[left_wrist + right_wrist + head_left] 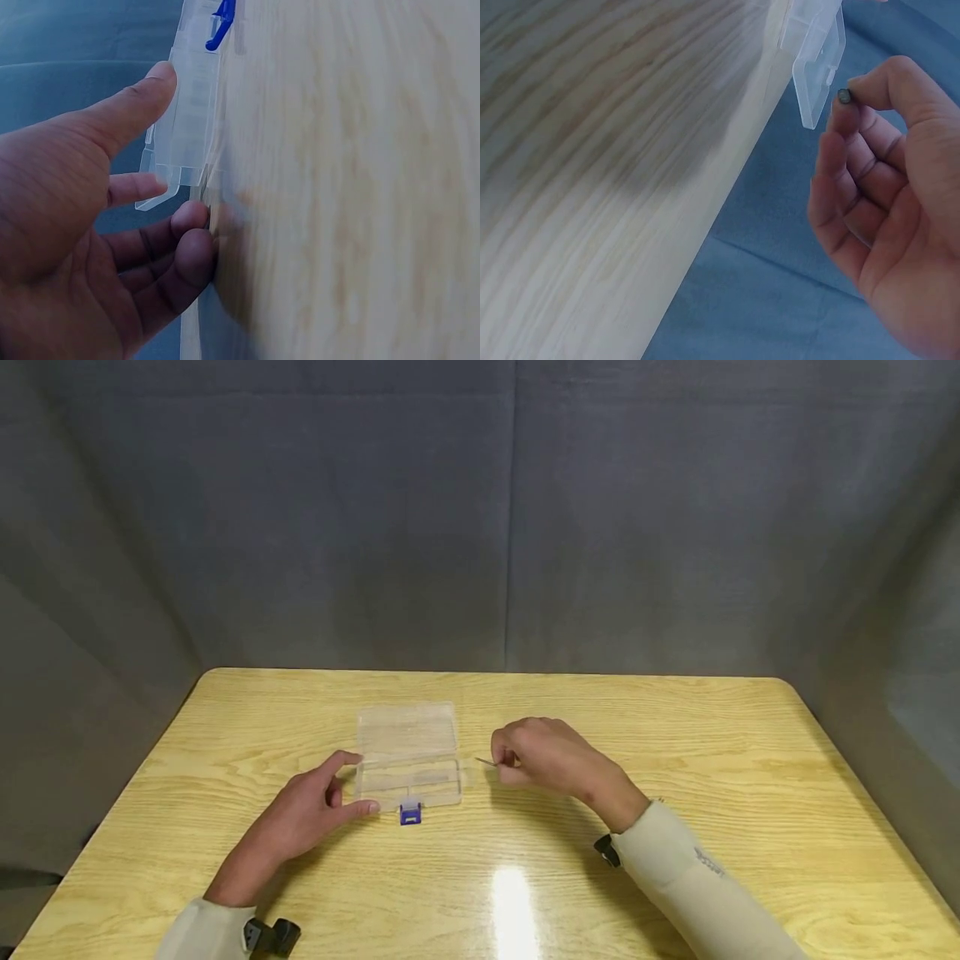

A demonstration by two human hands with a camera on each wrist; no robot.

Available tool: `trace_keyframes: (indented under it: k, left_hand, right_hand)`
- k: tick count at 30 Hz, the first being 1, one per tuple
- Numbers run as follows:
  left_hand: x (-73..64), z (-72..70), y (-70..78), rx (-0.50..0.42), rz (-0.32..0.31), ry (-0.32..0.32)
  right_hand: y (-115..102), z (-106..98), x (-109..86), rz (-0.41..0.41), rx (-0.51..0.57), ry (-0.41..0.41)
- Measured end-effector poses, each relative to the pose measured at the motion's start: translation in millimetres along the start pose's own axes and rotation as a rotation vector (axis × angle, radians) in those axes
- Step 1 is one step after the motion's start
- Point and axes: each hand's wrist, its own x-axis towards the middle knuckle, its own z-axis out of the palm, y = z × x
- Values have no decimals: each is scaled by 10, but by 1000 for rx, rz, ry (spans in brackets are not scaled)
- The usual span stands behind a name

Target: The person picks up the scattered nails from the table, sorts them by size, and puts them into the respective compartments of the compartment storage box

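A clear plastic compartment box [441, 799] lies on the table with its lid [405, 727] folded back and a blue latch [410, 814] on its front edge. My left hand [303, 810] holds the box at its left end, thumb at the front and index finger near the hinge. Right of the box, my right hand [555, 756] pinches a thin metal rod [486, 762] between thumb and index finger, its tip pointing toward the box. In the right wrist view only a small dark end of the rod [844, 96] shows; its exact kind is unclear.
The wood-grain table [675, 735] runs out to rounded far corners. Grey cloth [360, 527] hangs behind it and at both sides. A bright light reflection lies on the table in front of the hands.
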Motion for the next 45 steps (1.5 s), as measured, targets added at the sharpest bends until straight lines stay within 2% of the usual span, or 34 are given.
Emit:
trace_keyframes:
  k: [18,25,32,45]
  left_hand:
    - [24,6,4,7,-16,10]
    - [29,13,3,1,-19,-7]
    - [16,4,15,2,-18,-6]
    - [21,2,5,5,-30,-1]
  right_hand:
    - [13,95,293,-4,-16,-18]
    - [14,139,414,6,-31,-28]
    - [-61,135,526,-10,-15,-46]
    - [-200,146,709,2,-62,-54]
